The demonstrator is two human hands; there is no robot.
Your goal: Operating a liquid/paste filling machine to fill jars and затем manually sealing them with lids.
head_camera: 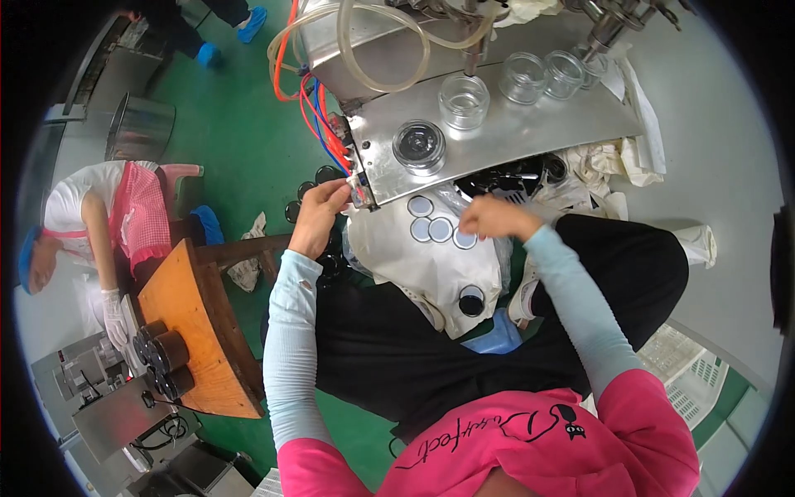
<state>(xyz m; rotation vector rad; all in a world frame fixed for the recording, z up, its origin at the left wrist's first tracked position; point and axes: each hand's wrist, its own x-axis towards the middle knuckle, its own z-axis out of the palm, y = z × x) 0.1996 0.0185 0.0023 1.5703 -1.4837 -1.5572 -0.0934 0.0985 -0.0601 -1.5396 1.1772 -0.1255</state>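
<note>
My left hand [322, 214] has thumb and forefinger on a small pneumatic valve [359, 188] at the corner of a steel filling machine. My right hand [494, 217] is blurred over a round black-rimmed lid [464, 239] with a pale liner; whether it holds anything cannot be told. Several similar lids [420, 228] lie nearby on a cream cloth [385, 242]. On the steel platform [385, 180], a glass jar [419, 148] contains dark, glossy material. Behind it, a clear glass jar [464, 104] stands beneath a metal nozzle [475, 59].
Several clear jars [523, 77] stand farther right under another nozzle [602, 37]. Red and blue air tubes [323, 124] run beside the machine. At left, a seated co-worker [105, 230] is by a wooden table [214, 366] bearing stacked dark jars [168, 351]. Crumpled cloths [596, 164] hang below the platform.
</note>
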